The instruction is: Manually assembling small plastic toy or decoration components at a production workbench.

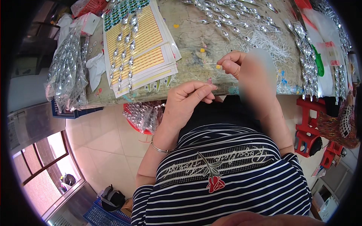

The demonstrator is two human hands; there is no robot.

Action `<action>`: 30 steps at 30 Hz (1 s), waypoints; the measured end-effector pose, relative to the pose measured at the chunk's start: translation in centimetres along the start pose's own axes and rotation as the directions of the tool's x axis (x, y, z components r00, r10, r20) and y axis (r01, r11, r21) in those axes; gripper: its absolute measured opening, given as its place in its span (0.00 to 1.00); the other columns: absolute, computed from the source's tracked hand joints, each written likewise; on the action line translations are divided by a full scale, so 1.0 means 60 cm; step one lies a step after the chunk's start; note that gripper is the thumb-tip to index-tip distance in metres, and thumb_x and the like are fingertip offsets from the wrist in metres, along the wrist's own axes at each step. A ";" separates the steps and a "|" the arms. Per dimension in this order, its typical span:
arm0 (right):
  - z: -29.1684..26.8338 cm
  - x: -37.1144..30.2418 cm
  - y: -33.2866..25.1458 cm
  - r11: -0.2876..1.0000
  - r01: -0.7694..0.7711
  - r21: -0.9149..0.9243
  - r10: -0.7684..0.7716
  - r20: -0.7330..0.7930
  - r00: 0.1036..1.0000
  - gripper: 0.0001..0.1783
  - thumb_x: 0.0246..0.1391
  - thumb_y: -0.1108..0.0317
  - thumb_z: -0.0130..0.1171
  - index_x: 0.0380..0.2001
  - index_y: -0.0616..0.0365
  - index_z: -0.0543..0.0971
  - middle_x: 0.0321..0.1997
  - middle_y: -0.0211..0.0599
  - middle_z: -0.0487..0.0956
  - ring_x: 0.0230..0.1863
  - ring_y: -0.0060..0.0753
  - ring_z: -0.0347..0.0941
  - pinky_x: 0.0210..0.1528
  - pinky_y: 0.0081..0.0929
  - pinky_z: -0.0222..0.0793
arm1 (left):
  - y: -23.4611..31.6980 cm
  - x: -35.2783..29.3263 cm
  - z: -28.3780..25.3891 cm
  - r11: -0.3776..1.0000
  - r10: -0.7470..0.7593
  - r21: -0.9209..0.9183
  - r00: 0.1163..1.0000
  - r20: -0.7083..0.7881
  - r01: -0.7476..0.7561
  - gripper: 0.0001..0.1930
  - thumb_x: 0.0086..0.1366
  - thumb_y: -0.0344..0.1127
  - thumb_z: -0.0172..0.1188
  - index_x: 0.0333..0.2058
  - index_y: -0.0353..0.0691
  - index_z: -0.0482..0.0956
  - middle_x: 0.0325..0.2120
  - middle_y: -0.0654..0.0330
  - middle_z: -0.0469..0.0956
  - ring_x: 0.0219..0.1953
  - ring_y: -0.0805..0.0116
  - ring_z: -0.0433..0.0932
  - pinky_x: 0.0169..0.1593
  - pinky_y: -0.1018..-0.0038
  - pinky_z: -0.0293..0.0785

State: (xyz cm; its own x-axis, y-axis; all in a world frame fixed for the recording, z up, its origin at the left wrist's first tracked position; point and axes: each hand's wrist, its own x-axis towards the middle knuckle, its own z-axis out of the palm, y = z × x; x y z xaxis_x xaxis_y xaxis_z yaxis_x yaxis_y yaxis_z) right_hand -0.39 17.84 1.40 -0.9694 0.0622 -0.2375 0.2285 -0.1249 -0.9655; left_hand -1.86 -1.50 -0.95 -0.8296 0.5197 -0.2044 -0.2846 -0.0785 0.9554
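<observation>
Head view, looking down. My left hand [184,98] is closed near the front edge of the worn, paint-marked table [184,49], thumb pressed to the fingers; I cannot tell whether anything thin sits in that pinch. My right hand [249,69], partly blurred, reaches over the tabletop with thumb and forefinger brought together. A small flat yellow piece [218,66] shows right at those fingertips; gripped or merely lying behind them, I cannot tell. Fingertip hold probably suits something so slight.

Beyond my right hand: a tangled heap of thin white strands [273,47], apparently put within easy reach. Left: yellow-patterned paper sheets [143,52], stacked, shiny silver beaded strands [132,49] laid lengthwise across them, perhaps to stay straight and untangled.
</observation>
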 end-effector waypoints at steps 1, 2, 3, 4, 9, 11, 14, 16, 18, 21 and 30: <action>-0.001 0.002 0.004 0.998 0.069 0.013 -0.069 -0.005 0.998 0.08 0.56 0.66 0.58 0.35 0.59 0.79 0.34 0.26 0.78 0.36 0.16 0.68 0.43 0.17 0.64 | -0.001 -0.001 0.000 1.000 0.000 0.001 1.000 0.000 0.000 0.08 0.64 0.29 0.56 0.36 0.29 0.80 0.26 0.58 0.79 0.28 0.74 0.77 0.35 0.80 0.74; -0.002 0.004 0.007 0.990 0.138 0.026 -0.138 -0.010 0.990 0.08 0.56 0.66 0.57 0.35 0.59 0.80 0.34 0.26 0.78 0.36 0.17 0.68 0.43 0.17 0.64 | -0.002 -0.002 0.000 1.000 -0.010 0.008 1.000 -0.002 0.010 0.08 0.64 0.29 0.55 0.36 0.29 0.80 0.26 0.58 0.79 0.28 0.74 0.77 0.36 0.80 0.74; -0.004 0.005 0.008 0.990 0.138 0.026 -0.138 -0.009 0.990 0.08 0.56 0.66 0.57 0.35 0.59 0.80 0.34 0.26 0.78 0.36 0.17 0.68 0.43 0.17 0.64 | -0.003 -0.003 0.000 1.000 -0.020 0.014 1.000 -0.003 0.021 0.08 0.64 0.29 0.55 0.36 0.29 0.80 0.26 0.58 0.79 0.28 0.74 0.77 0.36 0.80 0.74; -0.006 0.006 0.010 0.991 0.131 0.033 -0.131 -0.006 0.991 0.09 0.57 0.66 0.56 0.35 0.60 0.79 0.34 0.27 0.78 0.36 0.17 0.69 0.42 0.17 0.65 | -0.004 -0.003 0.000 1.000 -0.021 0.014 1.000 -0.004 0.021 0.08 0.64 0.29 0.55 0.36 0.29 0.80 0.26 0.58 0.79 0.28 0.74 0.77 0.36 0.80 0.74; -0.008 0.013 0.013 0.987 0.137 0.086 -0.139 0.014 0.990 0.10 0.59 0.66 0.54 0.36 0.61 0.78 0.33 0.30 0.78 0.36 0.19 0.73 0.42 0.20 0.68 | -0.006 -0.001 0.004 0.998 -0.054 0.016 0.998 0.015 0.054 0.09 0.64 0.31 0.56 0.37 0.30 0.80 0.26 0.59 0.79 0.29 0.75 0.77 0.36 0.81 0.73; -0.008 0.015 0.012 0.978 0.119 0.170 -0.122 0.011 0.992 0.10 0.60 0.66 0.53 0.37 0.62 0.78 0.33 0.31 0.78 0.35 0.21 0.74 0.41 0.21 0.70 | -0.006 0.001 0.006 0.998 -0.056 0.021 0.998 0.024 0.055 0.09 0.64 0.31 0.56 0.37 0.30 0.79 0.26 0.59 0.79 0.29 0.75 0.76 0.36 0.81 0.73; -0.011 0.015 0.010 0.971 0.085 0.223 -0.091 0.020 0.996 0.10 0.59 0.66 0.54 0.38 0.62 0.78 0.33 0.32 0.79 0.34 0.22 0.75 0.39 0.21 0.71 | -0.006 0.003 0.009 0.998 -0.063 0.032 0.997 0.036 0.062 0.09 0.64 0.31 0.56 0.37 0.30 0.80 0.26 0.60 0.79 0.29 0.75 0.76 0.37 0.81 0.73; -0.013 0.015 0.007 0.974 0.081 0.213 -0.086 0.011 0.996 0.10 0.59 0.67 0.54 0.39 0.62 0.78 0.32 0.33 0.79 0.34 0.23 0.76 0.39 0.21 0.71 | -0.005 0.004 0.011 0.997 -0.070 0.038 0.997 0.034 0.068 0.09 0.64 0.31 0.56 0.37 0.30 0.80 0.26 0.60 0.79 0.29 0.75 0.76 0.37 0.81 0.73; -0.015 0.016 0.005 0.976 0.078 0.202 -0.080 0.003 0.997 0.10 0.59 0.68 0.54 0.39 0.62 0.78 0.32 0.33 0.79 0.33 0.23 0.76 0.38 0.21 0.71 | -0.003 0.006 0.013 0.997 -0.080 0.027 0.996 0.046 0.079 0.09 0.64 0.31 0.56 0.38 0.30 0.80 0.26 0.60 0.79 0.29 0.75 0.76 0.37 0.81 0.73; -0.017 0.020 0.006 0.972 0.060 0.229 -0.059 -0.014 0.998 0.10 0.58 0.68 0.55 0.40 0.63 0.78 0.32 0.33 0.79 0.32 0.23 0.76 0.38 0.20 0.71 | -0.002 0.007 0.015 0.996 -0.091 0.024 0.995 0.042 0.090 0.09 0.64 0.31 0.56 0.38 0.30 0.80 0.26 0.60 0.79 0.29 0.75 0.76 0.37 0.81 0.73; -0.019 0.028 0.014 0.958 0.121 0.260 -0.127 0.003 0.992 0.12 0.59 0.65 0.54 0.38 0.63 0.78 0.33 0.34 0.79 0.35 0.22 0.75 0.44 0.21 0.71 | -0.006 0.012 0.013 0.996 -0.092 0.002 0.994 0.054 0.092 0.10 0.64 0.31 0.56 0.37 0.30 0.80 0.26 0.59 0.79 0.28 0.75 0.76 0.36 0.81 0.73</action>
State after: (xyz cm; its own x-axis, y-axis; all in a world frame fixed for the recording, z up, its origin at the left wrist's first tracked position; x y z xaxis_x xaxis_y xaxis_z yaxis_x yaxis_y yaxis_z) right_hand -1.70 18.94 0.09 -0.9908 0.0743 -0.1130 0.0779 -0.3695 -0.9259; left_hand -2.00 -0.45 -1.31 -0.7730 0.5696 -0.2794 -0.3585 -0.0288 0.9331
